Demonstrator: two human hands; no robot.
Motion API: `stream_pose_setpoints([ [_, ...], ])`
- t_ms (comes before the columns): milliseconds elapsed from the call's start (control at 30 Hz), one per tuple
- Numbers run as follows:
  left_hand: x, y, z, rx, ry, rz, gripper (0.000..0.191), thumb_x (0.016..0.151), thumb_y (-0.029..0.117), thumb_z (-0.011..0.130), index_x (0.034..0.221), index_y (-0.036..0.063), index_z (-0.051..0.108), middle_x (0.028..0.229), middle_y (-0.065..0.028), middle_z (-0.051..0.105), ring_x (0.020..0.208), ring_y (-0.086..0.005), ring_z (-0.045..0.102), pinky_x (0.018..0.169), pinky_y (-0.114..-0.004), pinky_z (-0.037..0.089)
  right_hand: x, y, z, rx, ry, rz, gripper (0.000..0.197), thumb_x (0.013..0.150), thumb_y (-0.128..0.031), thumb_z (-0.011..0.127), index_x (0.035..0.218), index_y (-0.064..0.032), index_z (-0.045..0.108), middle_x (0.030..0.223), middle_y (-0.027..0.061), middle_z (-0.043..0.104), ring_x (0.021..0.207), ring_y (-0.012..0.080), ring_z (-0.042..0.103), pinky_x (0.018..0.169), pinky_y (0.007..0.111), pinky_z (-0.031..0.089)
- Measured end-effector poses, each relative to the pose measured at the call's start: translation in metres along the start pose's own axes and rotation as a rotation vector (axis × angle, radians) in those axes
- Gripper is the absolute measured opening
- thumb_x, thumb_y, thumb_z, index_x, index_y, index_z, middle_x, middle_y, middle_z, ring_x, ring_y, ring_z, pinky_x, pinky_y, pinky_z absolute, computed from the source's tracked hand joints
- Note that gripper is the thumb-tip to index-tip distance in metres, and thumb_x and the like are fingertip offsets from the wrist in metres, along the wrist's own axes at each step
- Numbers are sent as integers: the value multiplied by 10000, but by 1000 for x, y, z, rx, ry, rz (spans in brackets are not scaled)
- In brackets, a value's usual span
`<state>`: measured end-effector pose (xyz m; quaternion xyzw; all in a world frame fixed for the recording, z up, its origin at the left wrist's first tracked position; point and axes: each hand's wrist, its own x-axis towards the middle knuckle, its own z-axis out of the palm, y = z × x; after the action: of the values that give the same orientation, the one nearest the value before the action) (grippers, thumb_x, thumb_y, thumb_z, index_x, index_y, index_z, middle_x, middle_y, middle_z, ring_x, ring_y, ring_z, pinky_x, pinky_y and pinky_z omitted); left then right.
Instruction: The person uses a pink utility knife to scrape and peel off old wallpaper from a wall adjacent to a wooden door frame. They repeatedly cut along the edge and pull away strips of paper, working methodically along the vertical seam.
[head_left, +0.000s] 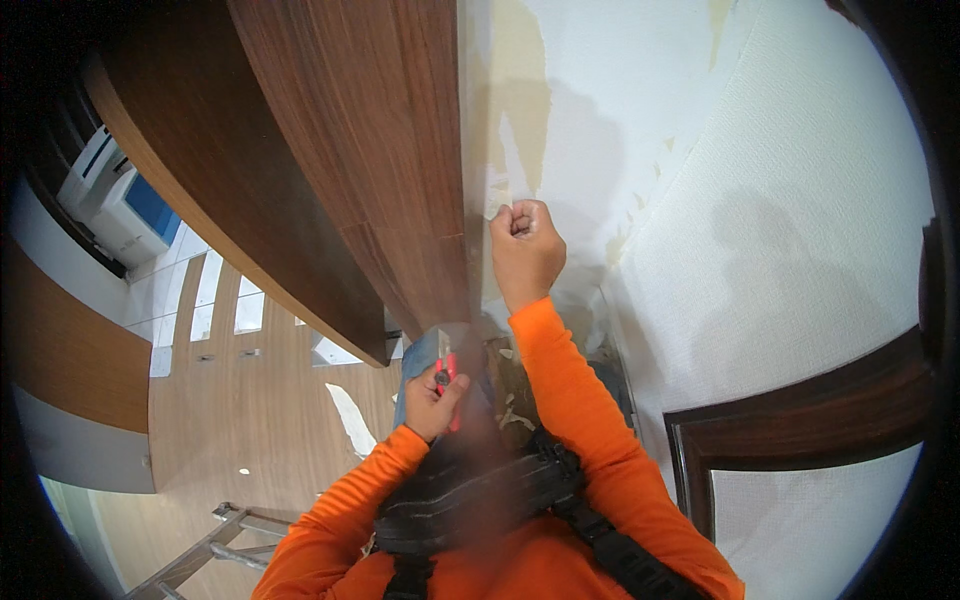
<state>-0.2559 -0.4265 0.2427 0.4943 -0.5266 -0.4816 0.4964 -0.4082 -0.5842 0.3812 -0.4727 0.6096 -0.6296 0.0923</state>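
Note:
My left hand (431, 409) is low in front of my waist, gripping a red-handled cutter knife (444, 375) with its broad blade pointing up and away from me. My right hand (531, 251) is raised at the wall, thumb and fingertips pinched together. A thin white strip of wallpaper (513, 161) runs into that pinch; its held end is hidden by the fingers. Around it the wall shows a torn beige patch (529, 90) where the white surface layer is gone. Smaller beige scraps mark the wall's corner.
A brown wood door frame (405, 150) stands just left of the wall, beside an open door (225, 165). Textured white wallpaper (810, 210) and dark wood trim (810, 394) are at right. Torn paper (351, 420) lies on the floor. A metal ladder (202, 551) stands lower left.

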Motion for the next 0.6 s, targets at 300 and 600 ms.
stream_pose_setpoints([
  [300, 0, -1, -1, 24, -3, 29, 237, 952, 209, 751, 838, 56, 611, 660, 45, 522, 646, -51, 457, 582, -272, 411, -95, 179, -58, -687, -540, 139, 232, 875, -288, 708, 936, -64, 717, 832, 152, 732, 800, 342, 724, 743, 453, 561],
  [600, 1, -3, -2, 29, -19, 3, 199, 950, 187, 747, 866, 44, 636, 679, 47, 525, 663, -52, 460, 600, -271, 422, -120, 197, -74, -489, -745, 56, 281, 989, -352, 635, 1091, -94, 677, 1034, 156, 740, 952, 392, 712, 806, 521, 547],
])
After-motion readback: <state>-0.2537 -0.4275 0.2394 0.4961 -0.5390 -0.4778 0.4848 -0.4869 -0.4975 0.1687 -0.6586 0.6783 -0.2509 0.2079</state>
